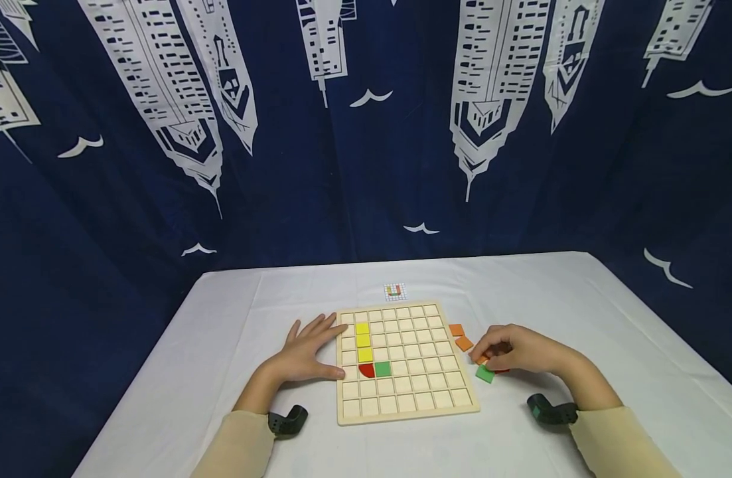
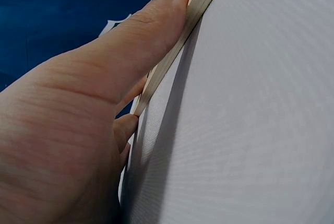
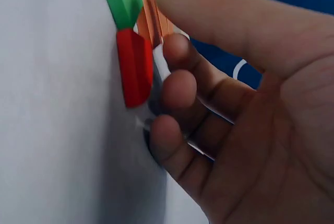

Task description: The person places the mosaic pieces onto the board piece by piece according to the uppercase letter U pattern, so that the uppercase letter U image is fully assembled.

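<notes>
1. A white cloth-covered table (image 1: 222,345) carries everything, backed by a dark blue curtain printed with white towers (image 1: 133,166).
2. The pale wooden grid board (image 1: 422,372) is steadied by the left hand (image 1: 308,352), laid flat with fingers straight against its left edge – nothing is gripped.
3. On the board a column of three yellow square tiles (image 1: 363,341) is seated above a red quarter-round tile (image 1: 366,370) and a green square tile (image 1: 383,369).
4. Right of the board, the right hand (image 1: 517,350) is curled over loose pieces – fingertips touching a red tile (image 3: 134,67) beside a loose green tile (image 1: 485,374); a firm hold cannot be told.

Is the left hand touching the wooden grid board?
Touching. The left wrist view shows the left hand with its thumb pressed against the edge of the wooden grid board.
</notes>
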`<state>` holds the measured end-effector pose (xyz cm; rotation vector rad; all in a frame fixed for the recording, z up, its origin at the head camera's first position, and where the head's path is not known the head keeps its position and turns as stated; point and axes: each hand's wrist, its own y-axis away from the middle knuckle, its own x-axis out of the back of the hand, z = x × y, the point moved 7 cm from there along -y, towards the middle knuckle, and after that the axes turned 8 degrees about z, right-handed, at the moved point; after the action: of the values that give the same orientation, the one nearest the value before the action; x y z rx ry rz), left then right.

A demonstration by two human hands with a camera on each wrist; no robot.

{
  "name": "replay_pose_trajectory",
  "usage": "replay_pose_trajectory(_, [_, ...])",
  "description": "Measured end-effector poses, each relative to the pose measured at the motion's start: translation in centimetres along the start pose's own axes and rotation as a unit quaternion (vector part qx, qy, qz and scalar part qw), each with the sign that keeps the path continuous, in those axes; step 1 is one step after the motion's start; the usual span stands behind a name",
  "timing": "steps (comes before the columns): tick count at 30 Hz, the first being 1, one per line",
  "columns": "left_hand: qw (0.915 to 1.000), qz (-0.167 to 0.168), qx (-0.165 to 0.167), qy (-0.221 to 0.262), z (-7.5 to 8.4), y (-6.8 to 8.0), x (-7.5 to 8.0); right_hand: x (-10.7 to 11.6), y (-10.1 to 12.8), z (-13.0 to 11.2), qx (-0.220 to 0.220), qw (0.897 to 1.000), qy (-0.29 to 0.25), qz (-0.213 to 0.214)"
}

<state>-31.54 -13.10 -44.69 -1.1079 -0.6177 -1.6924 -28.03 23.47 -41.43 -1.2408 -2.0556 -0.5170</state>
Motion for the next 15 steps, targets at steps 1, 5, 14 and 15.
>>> replay_pose_trajectory(1, [1.0, -0.001, 0.0, 0.0, -0.01, 0.01, 0.0, -0.04, 0.1, 0.04, 0.001, 1.0, -0.001, -0.008])
replay_pose_trajectory(5, [1.0, -0.001, -0.002, 0.0, 0.01, 0.02, 0.04, -0.24, 0.39, 0.16, 0.005, 0.999, -0.002, -0.031])
replay_pose_trajectory(14, [1.0, 0.0, -0.004, -0.002, 0.09, 0.03, 0.03, -0.64, 0.58, 0.51, 0.005, 0.999, -0.003, -0.046])
replay_pose_trajectory(15, [1.0, 0.001, -0.004, -0.001, 0.09, 0.04, 0.04, -0.66, 0.59, 0.51, 0.005, 0.999, -0.004, -0.047])
